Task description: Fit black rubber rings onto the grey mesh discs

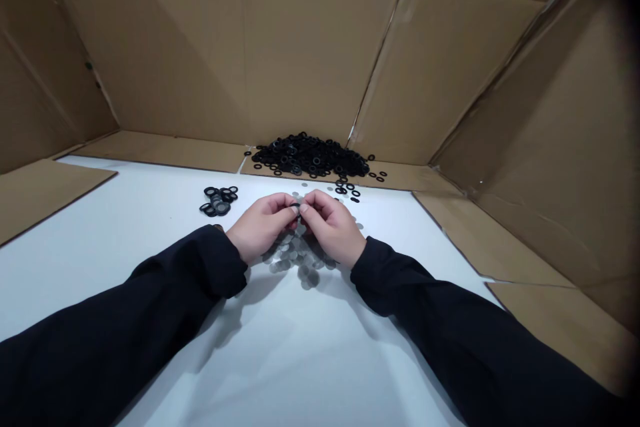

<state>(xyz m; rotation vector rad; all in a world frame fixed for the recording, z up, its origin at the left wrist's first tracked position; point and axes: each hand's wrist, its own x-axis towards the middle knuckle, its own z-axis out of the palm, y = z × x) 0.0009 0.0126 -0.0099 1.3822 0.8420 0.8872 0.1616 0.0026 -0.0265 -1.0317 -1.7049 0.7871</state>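
My left hand [265, 223] and my right hand [333, 227] meet near the middle of the view, fingers pinched together. Between their fingertips is a black ring [299, 207], gripped from both sides and partly hidden by the thumbs. Under and around the hands lie many thin, translucent grey discs [309, 276], spread on the white table [295, 360]. To the left of my left hand sits a small cluster of black rings [217, 202], some with grey centres.
A large heap of black rings [310, 157] lies at the back against a cardboard wall [310, 47]. Loose rings [349, 187] are scattered at its front right. Flat cardboard strips [490, 240] border the table, with cardboard walls on both sides.
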